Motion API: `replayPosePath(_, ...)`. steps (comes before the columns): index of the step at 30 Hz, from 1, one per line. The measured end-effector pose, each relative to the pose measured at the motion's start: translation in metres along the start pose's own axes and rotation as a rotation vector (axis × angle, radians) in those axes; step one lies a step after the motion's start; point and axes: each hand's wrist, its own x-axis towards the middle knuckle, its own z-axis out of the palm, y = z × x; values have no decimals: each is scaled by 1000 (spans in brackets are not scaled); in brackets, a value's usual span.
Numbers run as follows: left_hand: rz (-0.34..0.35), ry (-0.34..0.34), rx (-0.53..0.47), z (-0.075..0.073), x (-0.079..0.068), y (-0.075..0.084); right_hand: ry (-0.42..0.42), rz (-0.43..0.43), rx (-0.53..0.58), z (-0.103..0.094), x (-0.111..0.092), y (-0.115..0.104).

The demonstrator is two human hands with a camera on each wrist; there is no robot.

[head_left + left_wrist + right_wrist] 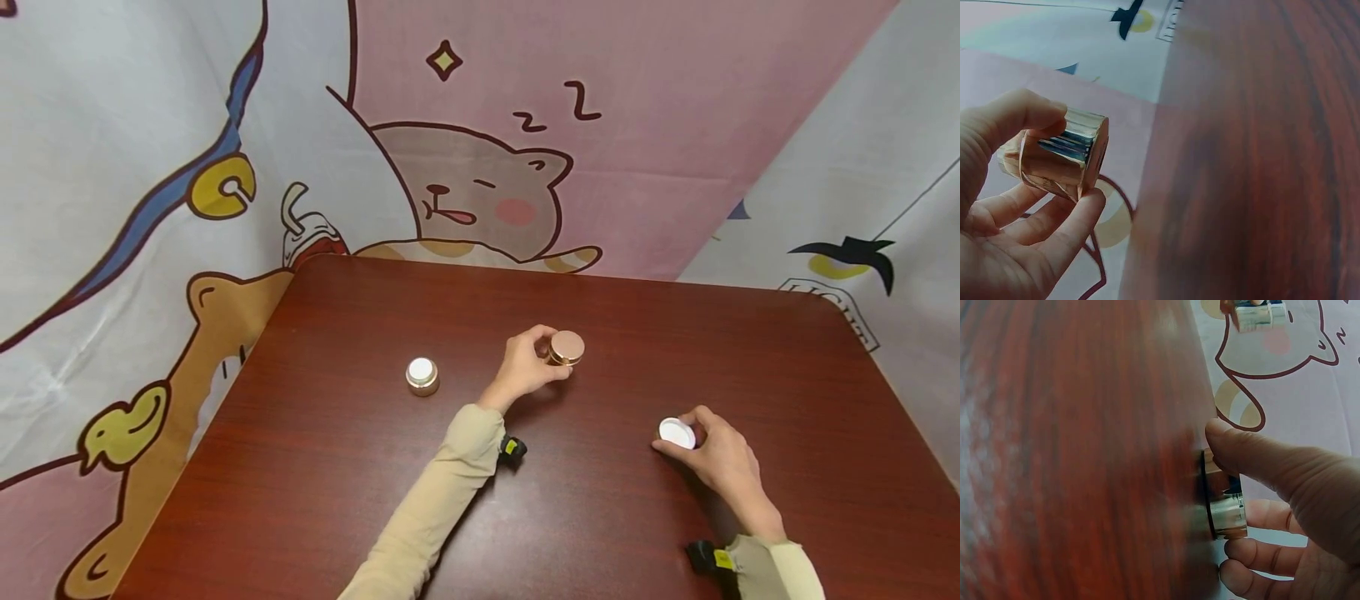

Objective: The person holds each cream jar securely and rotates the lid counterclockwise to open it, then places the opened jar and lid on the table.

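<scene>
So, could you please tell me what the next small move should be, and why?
I'd probably lower the held jar onto the table: the left hand seems to hold it raised, while the right hand grips a lid, white side up.

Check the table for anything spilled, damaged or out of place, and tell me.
Nothing looks spilled or damaged. Only the small jar to the left of the left hand looks mildly odd: its white top shows, whereas the container in that hand has a pinkish-gold top.
</scene>
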Motion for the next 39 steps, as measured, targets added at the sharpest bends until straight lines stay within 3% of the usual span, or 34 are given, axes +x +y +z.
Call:
replayPosePath(2,-8,9,-53,-13,-8,14,2,0,0,0,0,0)
replayPosePath(7,0,59,-109,-24,-18,18,6,-3,2,-2,1,-2)
replayPosePath(19,53,184,-170,-39,-30,22,10,-18,4,0,0,0)
replayPosePath(39,34,258,-264,-55,-35,40,47,-64,-15,2,-3,-2)
